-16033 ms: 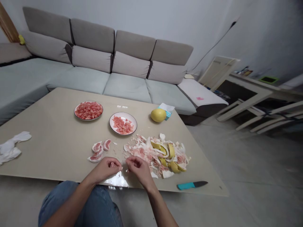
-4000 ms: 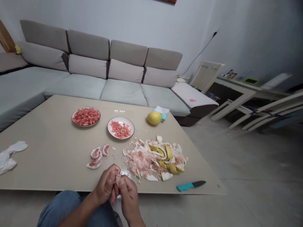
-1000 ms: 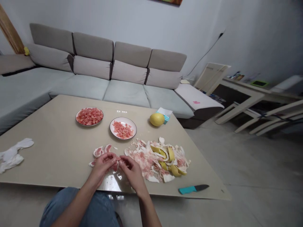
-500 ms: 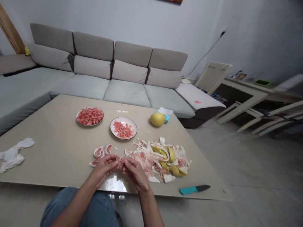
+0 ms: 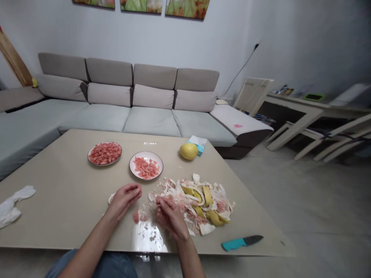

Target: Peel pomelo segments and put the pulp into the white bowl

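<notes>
A small pink pomelo piece (image 5: 135, 216) lies on the tabletop (image 5: 63, 193) between the hands. The left hand (image 5: 125, 197), fingers loosely curled, hides most of a white-edged segment (image 5: 111, 198). The right hand (image 5: 171, 218) curls against the peel pile (image 5: 203, 199), and I cannot tell whether either hand is pinching anything.

Small pink pomelo pieces (image 5: 136, 216), apparently peeled, lie loose on the table (image 5: 58, 200).

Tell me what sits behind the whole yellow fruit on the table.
A light blue tissue pack, white tissue showing on top, stands behind the yellow fruit. The fruit covers its near left corner.
</notes>
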The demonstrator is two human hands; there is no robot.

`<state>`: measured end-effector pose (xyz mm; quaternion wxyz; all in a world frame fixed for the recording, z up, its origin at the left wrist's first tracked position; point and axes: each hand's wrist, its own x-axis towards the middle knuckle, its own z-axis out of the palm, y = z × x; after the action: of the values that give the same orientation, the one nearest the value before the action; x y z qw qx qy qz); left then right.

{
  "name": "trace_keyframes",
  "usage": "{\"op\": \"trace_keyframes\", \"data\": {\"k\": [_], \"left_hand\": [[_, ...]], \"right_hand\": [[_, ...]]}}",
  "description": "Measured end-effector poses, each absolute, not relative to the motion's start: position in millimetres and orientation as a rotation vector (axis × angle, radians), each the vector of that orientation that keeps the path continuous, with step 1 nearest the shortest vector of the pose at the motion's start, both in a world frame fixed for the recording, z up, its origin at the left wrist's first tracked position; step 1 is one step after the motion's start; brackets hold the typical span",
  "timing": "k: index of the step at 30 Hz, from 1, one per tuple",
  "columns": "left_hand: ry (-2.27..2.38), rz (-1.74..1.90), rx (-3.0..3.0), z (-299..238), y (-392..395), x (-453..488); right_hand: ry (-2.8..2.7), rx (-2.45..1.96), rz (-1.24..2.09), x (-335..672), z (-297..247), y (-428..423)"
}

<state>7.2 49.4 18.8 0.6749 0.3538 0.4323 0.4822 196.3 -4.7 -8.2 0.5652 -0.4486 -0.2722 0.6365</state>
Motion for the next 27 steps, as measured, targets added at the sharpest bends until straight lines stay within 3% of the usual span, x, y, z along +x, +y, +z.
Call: {"op": "trace_keyframes", "data": {"k": [9, 27], "left_hand": [[1.088, 1.167, 1.046, 25.2, 154.6, 45.2], [1.165, 0.935, 1.365, 47.9, 94.4, 42.1]], "right_hand": [[-0.809, -1.097, 1.330, 193.0, -4.3, 70.9], [-1.022, -0.993, 1.468, 200.5, 15.0, 84.9]]}}
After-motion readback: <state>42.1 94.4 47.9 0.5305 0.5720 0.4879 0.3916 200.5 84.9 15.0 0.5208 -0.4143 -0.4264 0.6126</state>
